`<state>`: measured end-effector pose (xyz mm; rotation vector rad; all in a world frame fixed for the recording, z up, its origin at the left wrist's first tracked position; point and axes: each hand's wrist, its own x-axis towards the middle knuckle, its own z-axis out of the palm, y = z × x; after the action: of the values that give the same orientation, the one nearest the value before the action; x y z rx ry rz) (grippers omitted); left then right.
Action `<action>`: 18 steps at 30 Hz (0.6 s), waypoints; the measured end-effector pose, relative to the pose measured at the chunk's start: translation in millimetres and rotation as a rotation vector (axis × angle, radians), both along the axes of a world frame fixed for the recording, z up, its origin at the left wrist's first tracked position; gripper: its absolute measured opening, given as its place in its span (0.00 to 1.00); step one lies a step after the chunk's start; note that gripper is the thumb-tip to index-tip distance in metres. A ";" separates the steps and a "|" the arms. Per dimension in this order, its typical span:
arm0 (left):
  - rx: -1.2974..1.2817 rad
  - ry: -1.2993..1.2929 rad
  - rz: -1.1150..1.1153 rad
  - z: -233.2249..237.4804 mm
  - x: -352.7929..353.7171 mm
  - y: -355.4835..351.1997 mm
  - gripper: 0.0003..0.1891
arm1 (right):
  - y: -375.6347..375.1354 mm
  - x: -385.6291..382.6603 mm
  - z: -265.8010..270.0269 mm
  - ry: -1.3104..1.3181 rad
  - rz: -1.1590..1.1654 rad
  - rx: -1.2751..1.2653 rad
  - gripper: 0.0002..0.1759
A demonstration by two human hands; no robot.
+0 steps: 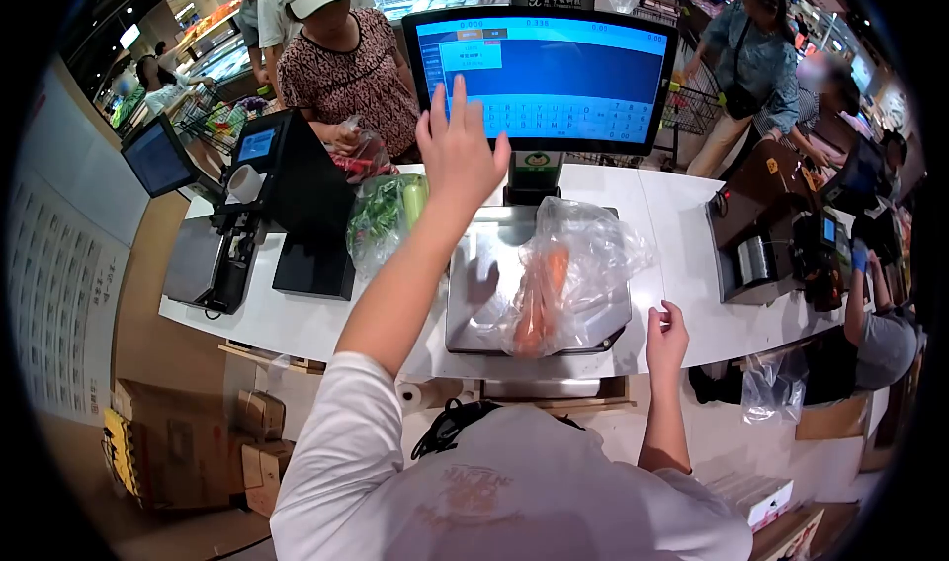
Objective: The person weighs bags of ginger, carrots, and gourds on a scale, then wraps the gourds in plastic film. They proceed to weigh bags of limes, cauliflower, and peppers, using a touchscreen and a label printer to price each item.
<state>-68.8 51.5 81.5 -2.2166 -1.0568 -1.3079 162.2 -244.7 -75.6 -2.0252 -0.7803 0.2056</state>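
Observation:
My left hand is raised in front of the lit touch screen, fingers apart and holding nothing, its fingertips over the screen's left part. On the metal scale plate lies a clear plastic bag with orange carrots inside. To the right of the scale, my right hand is over the counter's front edge, empty, its fingers loosely curved and apart. Left of the scale, a clear bag of green vegetables rests on the white counter.
A black label printer stands at the left, another machine at the right. Across the counter, a person in a patterned top holds a bag with red contents. Boxes are at lower left; a co-worker is at far right.

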 end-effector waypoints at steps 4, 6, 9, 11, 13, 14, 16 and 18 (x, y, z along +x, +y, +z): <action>-0.006 0.097 0.108 4.6 12.9 32.2 0.23 | -4.1 11.6 -11.4 0.117 0.023 0.077 0.17; -0.007 0.070 0.120 -0.2 19.0 33.0 0.23 | -4.8 14.6 -14.0 0.255 0.038 0.165 0.16; -0.064 -0.064 -0.127 -22.1 20.5 2.5 0.20 | 5.3 24.0 -19.6 0.434 0.096 0.187 0.17; -0.371 -0.096 -0.279 -43.5 25.8 -25.7 0.21 | 24.1 17.3 6.9 0.661 0.080 0.153 0.24; -0.754 -0.095 -0.425 -87.8 42.3 -27.5 0.25 | 54.7 28.3 1.4 0.847 0.173 0.182 0.43; -0.812 -0.036 -0.432 -98.0 49.1 -27.8 0.28 | 63.8 31.9 3.7 0.859 0.193 0.174 0.49; -0.856 0.074 -0.403 -109.8 64.0 -22.7 0.33 | 82.2 35.0 11.0 0.891 0.193 0.126 0.50; -1.129 0.224 -0.169 -106.3 76.7 -13.9 0.37 | 97.8 39.8 17.2 0.954 0.187 0.078 0.47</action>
<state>7.9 37.5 -24.9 -3.1643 -1.8228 -0.4522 202.0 -146.9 -58.4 -1.5059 -0.3408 1.1253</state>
